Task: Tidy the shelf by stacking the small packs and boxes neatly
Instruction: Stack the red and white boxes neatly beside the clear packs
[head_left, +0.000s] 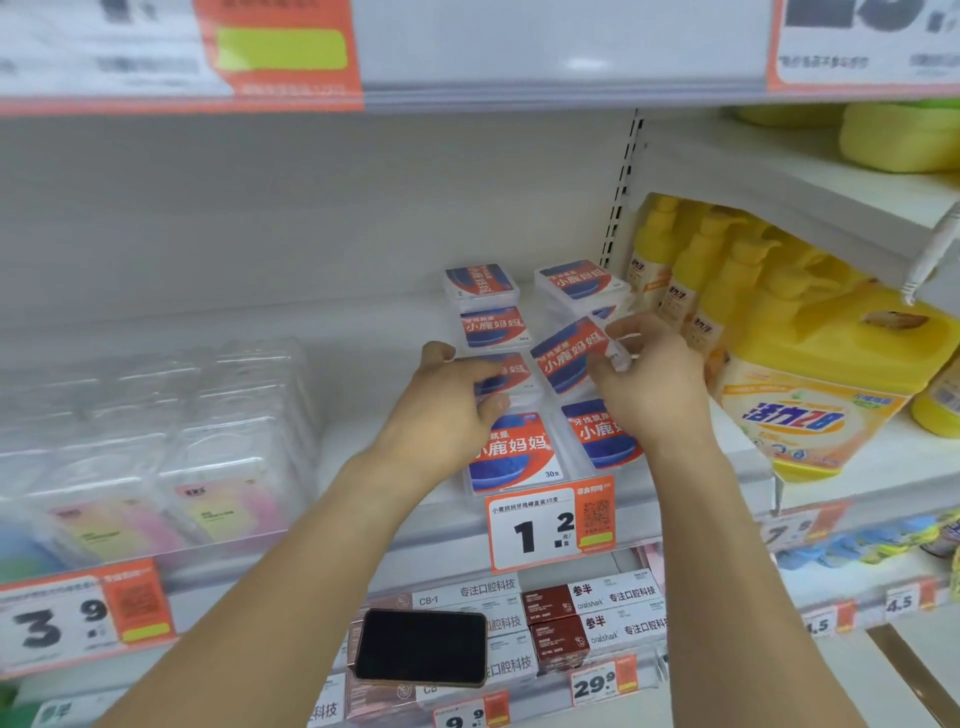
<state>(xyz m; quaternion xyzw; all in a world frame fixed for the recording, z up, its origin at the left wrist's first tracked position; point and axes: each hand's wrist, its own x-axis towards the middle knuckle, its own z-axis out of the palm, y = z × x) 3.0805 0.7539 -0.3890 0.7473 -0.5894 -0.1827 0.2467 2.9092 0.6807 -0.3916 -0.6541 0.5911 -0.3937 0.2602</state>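
Note:
Several small clear boxes with red and blue labels lie in two rows on the white shelf. My right hand pinches one tilted box, lifted above the right row. Fingers of my left hand curl over a box in the left row. In front lie two more boxes, one on the left and one on the right. At the back are a left box and a right stack.
Clear plastic packs fill the shelf's left side. Yellow detergent bottles and a large yellow jug stand to the right. A price tag hangs on the shelf edge. A black phone lies on toothpaste boxes on the shelf below.

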